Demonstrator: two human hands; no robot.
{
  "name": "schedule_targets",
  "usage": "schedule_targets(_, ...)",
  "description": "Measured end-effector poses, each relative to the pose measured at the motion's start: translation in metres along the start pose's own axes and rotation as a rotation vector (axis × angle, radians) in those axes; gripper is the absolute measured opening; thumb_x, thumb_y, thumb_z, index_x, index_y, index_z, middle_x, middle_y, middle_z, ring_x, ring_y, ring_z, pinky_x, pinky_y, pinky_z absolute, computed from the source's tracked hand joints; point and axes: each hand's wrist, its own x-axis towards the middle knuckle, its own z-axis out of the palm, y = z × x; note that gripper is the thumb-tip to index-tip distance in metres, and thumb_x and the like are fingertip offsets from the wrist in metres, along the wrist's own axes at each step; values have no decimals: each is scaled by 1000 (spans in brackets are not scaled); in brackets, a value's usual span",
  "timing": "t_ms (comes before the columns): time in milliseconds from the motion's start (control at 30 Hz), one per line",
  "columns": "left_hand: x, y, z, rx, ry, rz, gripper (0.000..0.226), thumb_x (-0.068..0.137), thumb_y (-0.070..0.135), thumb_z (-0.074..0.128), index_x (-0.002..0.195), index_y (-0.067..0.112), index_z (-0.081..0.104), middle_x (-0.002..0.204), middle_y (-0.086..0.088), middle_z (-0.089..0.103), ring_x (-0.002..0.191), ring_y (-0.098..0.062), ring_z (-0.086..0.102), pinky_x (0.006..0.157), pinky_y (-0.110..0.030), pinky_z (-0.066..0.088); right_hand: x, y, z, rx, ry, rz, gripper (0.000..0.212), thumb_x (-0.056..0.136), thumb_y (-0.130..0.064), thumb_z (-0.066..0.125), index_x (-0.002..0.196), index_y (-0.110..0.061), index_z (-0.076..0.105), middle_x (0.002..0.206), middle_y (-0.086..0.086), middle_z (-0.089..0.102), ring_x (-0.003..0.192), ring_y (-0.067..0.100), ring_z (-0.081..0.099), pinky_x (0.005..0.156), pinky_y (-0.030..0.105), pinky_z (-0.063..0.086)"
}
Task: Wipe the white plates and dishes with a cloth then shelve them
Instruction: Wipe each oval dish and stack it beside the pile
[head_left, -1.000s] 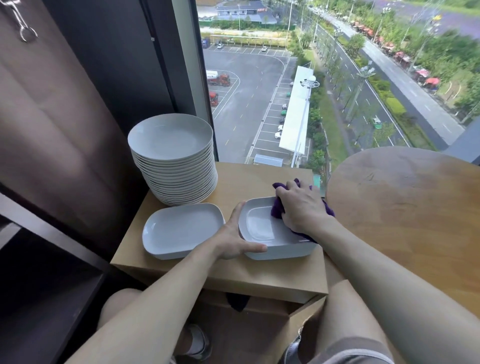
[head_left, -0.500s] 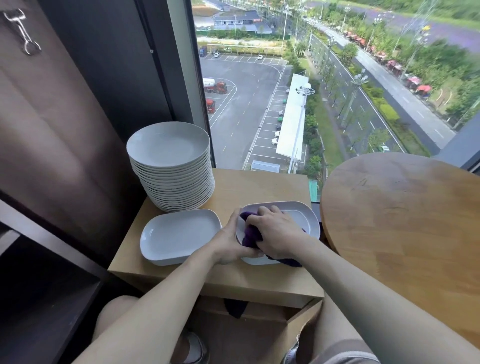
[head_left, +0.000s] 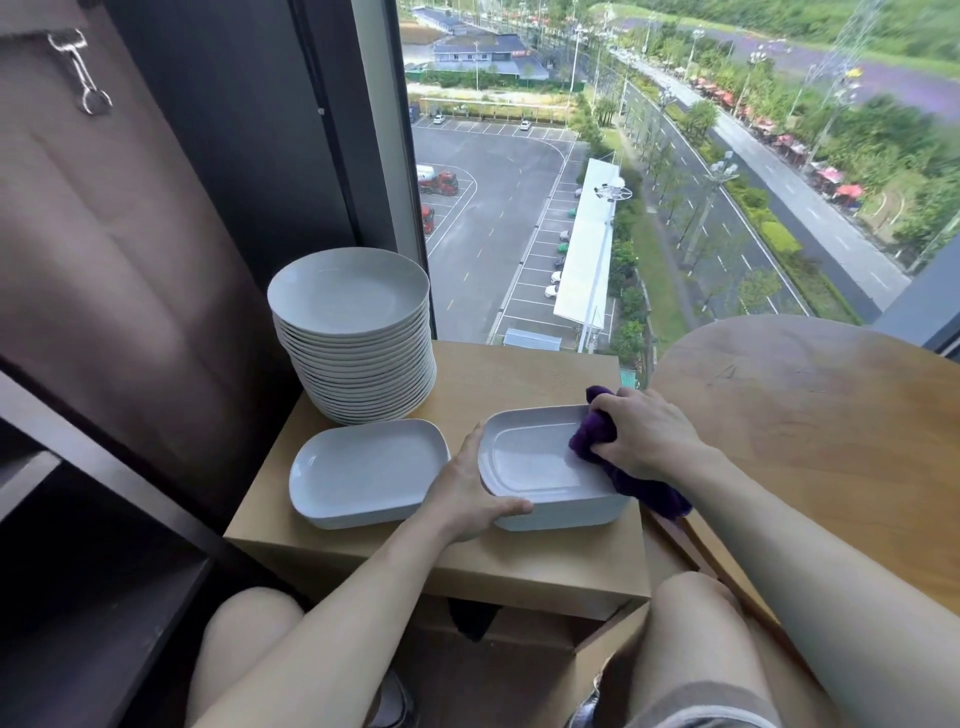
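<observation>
A white rectangular dish (head_left: 530, 460) lies on a small wooden stand (head_left: 524, 382), on top of what looks like a short stack of similar dishes. My left hand (head_left: 467, 493) grips its near left corner, thumb along the front rim. My right hand (head_left: 647, 434) presses a purple cloth (head_left: 597, 434) onto the dish's right side; the cloth's tail hangs over the right rim. A second white rectangular dish (head_left: 366, 470) rests to the left. Behind it rises a tall stack of round white plates (head_left: 353, 332).
A round wooden table (head_left: 815, 415) stands to the right, touching the stand. Dark shelving (head_left: 78, 545) sits low on the left, below a brown curtain (head_left: 104, 234). A window directly behind the stand looks down on a car park. My knees are under the stand.
My right hand has swept the cloth from the dish's left side, beside my left hand, across to its right side. My left hand stays on the dish's corner.
</observation>
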Motion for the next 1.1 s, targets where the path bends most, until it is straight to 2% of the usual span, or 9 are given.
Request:
schedule_targets(233,-2,-2,6,-28,62,0,131,61,49,96,163,36,16,152,14,46,136,-14,49,114,-38,45,23,-43,19,-78,148,38,42,92,-42,60,128,-23,50,131,7,53,119,35,46,94,46,41)
schedule_targets(367,-3,-2,9,-42,76,-7,133,56,56,94,163,37,15,154,14,45,137,-13,48,114,-39,45,21,-71,28,-71,156,2,47,95,-44,56,133,-19,45,138,12,48,123,38,43,99,51,39)
schedule_targets(533,-2,1,6,-75,66,15,118,65,30,97,159,36,26,140,17,55,127,-9,55,101,-24,47,9,-107,34,-83,115,-236,42,93,-40,54,131,-24,47,138,7,45,126,35,42,101,49,36)
schedule_targets(667,-1,3,3,-65,28,16,102,68,28,95,149,38,34,126,16,64,113,-5,63,85,-16,50,1,-102,28,-118,73,-393,39,91,-36,61,129,-30,51,129,-1,48,125,29,42,97,47,35)
schedule_targets(767,0,1,1,-58,18,-4,107,57,43,95,145,44,35,119,17,68,108,-7,66,92,-30,57,-7,-85,28,-185,40,-501,36,89,-33,68,122,-35,54,124,-5,48,122,24,41,89,45,38)
schedule_targets(833,0,1,1,-68,6,-16,119,51,50,94,150,47,29,124,15,67,112,-11,66,98,-38,57,-13,-68,27,-200,22,-493,36,91,-35,66,124,-36,53,123,-6,48,120,24,41,85,43,35)
schedule_targets(933,0,0,0,-52,-6,-17,128,51,52,94,157,44,22,132,14,61,120,-11,62,104,-37,53,-19,-37,21,-188,13,-423,31,93,-37,61,124,-39,53,121,-7,48,120,24,42,87,41,36)
schedule_targets(1033,2,-2,-2,-29,-8,-19,131,49,57,93,158,44,20,136,14,57,123,-14,59,108,-37,51,-20,-6,12,-208,17,-283,30,93,-44,58,122,-36,54,121,-5,49,120,24,45,92,41,39)
schedule_targets(1100,5,-4,-2,-36,-13,-21,128,55,49,96,159,43,21,134,13,56,123,-15,59,110,-37,49,-17,6,7,-254,14,-163,34,92,-45,58,123,-33,54,121,-1,50,116,27,46,92,43,41)
